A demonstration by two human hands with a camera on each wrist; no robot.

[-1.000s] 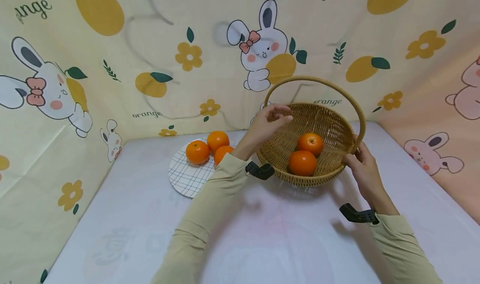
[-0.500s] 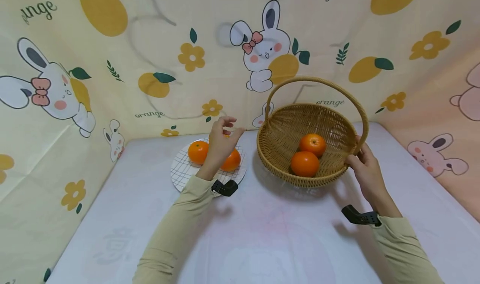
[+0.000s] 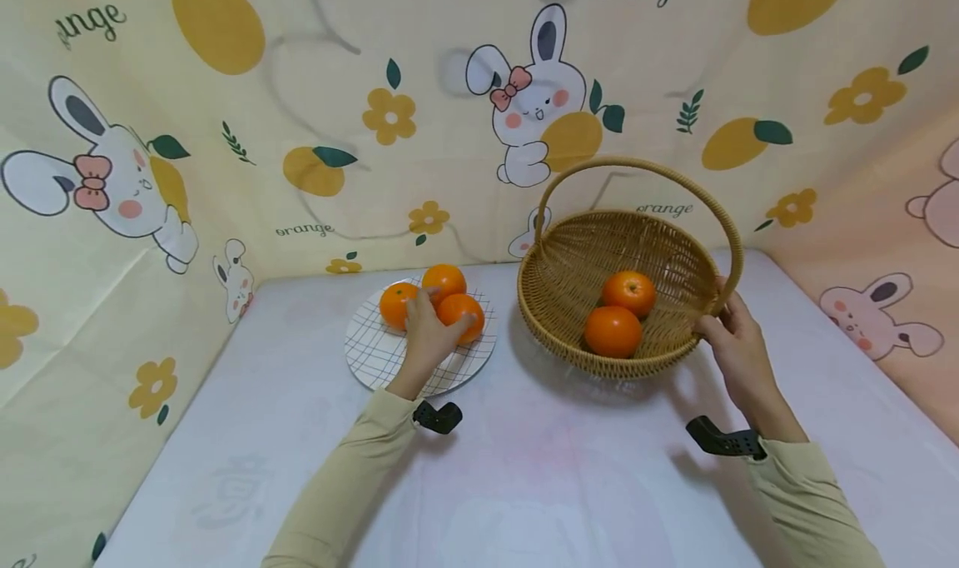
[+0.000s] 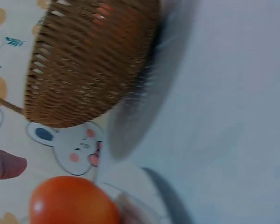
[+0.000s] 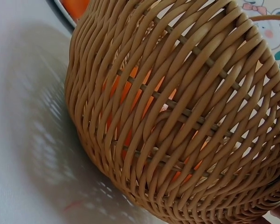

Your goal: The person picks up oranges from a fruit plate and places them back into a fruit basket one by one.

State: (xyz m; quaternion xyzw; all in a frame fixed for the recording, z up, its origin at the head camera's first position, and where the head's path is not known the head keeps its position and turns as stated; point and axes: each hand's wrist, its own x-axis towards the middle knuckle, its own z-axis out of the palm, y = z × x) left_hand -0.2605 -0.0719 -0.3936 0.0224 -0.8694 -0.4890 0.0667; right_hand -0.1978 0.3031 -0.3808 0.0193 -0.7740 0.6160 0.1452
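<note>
Presently, left grip (image 3: 429, 336) released: thumb and fingers parted about the 4 o'clock orange (image 3: 464, 307) of three on the plate (image 3: 375, 357), which lies at the basket's (image 3: 577, 256) 9 o'clock. Right grip (image 3: 737, 353) clasps the basket edge at 4 o'clock; fingers partly hidden behind it. Left wrist view: orange cut off below, thumb tip clear of it. Versus 0.5 s ago: left grip nearer the fruit, rear orange (image 3: 447, 276) now largely uncovered.

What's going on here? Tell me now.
A person's right hand grips the rim of a tan woven wicker basket, tilted, with two round orange fruits inside. Their left hand is spread close over three similar fruits on a round white plate with dark grid lines.
</note>
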